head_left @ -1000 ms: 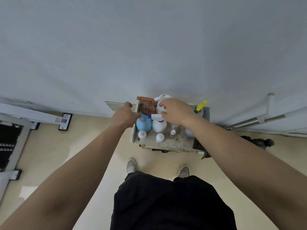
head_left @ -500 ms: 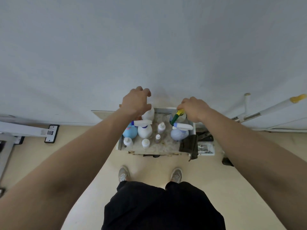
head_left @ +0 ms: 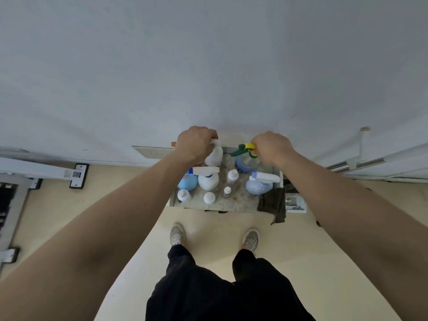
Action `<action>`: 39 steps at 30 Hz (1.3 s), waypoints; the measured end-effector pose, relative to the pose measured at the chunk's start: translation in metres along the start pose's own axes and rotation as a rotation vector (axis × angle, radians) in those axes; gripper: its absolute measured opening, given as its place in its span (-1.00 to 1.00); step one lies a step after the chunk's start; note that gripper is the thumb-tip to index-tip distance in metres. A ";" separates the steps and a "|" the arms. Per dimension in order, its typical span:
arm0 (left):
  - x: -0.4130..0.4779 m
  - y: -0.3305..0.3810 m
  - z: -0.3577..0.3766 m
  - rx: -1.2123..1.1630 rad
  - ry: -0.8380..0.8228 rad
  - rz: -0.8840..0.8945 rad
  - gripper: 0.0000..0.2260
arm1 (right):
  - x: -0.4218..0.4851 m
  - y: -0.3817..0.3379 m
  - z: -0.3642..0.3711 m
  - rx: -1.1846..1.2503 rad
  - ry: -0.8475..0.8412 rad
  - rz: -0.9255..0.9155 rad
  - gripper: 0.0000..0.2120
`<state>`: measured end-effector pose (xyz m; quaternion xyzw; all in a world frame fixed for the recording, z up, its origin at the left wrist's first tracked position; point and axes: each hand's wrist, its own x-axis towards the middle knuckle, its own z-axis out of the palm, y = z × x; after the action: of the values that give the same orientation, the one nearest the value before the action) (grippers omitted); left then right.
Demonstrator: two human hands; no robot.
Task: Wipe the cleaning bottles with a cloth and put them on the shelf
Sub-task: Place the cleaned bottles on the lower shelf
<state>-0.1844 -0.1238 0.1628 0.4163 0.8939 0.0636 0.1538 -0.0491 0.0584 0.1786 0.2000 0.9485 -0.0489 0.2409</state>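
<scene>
A low shelf top [head_left: 236, 202] against the wall carries several cleaning bottles. My left hand [head_left: 194, 144] grips the top of a white bottle [head_left: 214, 156] at the back. My right hand [head_left: 273, 147] holds the yellow-green trigger head of a clear spray bottle with blue liquid [head_left: 245, 162]. In front stand a light blue bottle [head_left: 187, 183], a white spray bottle [head_left: 208, 179], a pale blue spray bottle [head_left: 259, 184] and several small white bottles [head_left: 232, 176]. A dark cloth [head_left: 273, 203] hangs over the shelf's right front corner.
The white wall rises right behind the shelf. A white box [head_left: 295, 202] sits beside the shelf on the right. Metal rails [head_left: 361, 165] lean at the right; a white frame [head_left: 34, 170] lies at the left. My shoes [head_left: 177, 235] stand on the cream floor.
My left hand rose from beside the blue bottle to the back white bottle's top. My right hand left the white bottle and closed on the yellow-green spray head. The view shifted.
</scene>
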 end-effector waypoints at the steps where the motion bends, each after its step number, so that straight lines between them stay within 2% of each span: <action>1: 0.000 0.000 0.000 -0.012 -0.003 -0.004 -0.75 | 0.001 -0.003 -0.001 0.035 0.006 0.007 -0.90; 11: -0.001 0.001 -0.002 -0.068 -0.035 -0.013 -0.73 | 0.014 -0.035 0.010 0.079 0.102 0.005 -0.92; 15: 0.002 0.006 -0.002 -0.050 -0.051 0.013 -0.67 | 0.015 -0.032 0.010 0.039 0.104 -0.009 -0.85; 21: 0.009 0.009 0.001 -0.055 -0.066 -0.007 -0.78 | 0.017 -0.027 0.012 -0.005 0.077 -0.023 -0.81; 26: 0.012 0.018 0.002 -0.071 -0.073 0.022 -0.69 | 0.019 -0.022 0.011 0.070 0.057 0.006 -0.84; 28: 0.015 0.025 0.003 -0.077 -0.063 0.057 -0.67 | 0.018 -0.019 0.011 0.135 0.033 0.002 -0.78; 31: 0.020 0.036 0.004 -0.068 -0.056 0.095 -0.66 | 0.009 -0.006 0.008 0.297 0.015 0.028 -0.51; 32: 0.022 0.040 0.004 -0.058 -0.050 0.110 -0.66 | 0.003 0.001 0.008 0.350 0.053 0.065 -0.53; 35: 0.023 0.053 0.000 -0.026 0.051 0.191 -0.71 | -0.017 0.031 0.018 0.435 0.162 0.123 -0.76; 37: 0.020 0.064 -0.004 -0.031 0.138 0.264 -0.78 | -0.033 0.046 0.029 0.450 0.078 0.095 -0.80; 39: 0.012 0.077 -0.003 -0.035 0.108 0.324 -0.83 | -0.045 0.054 0.041 0.450 -0.073 0.030 -0.76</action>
<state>-0.1370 -0.0651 0.1820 0.5480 0.8208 0.1256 0.1005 0.0273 0.0842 0.1645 0.2610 0.9011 -0.2628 0.2253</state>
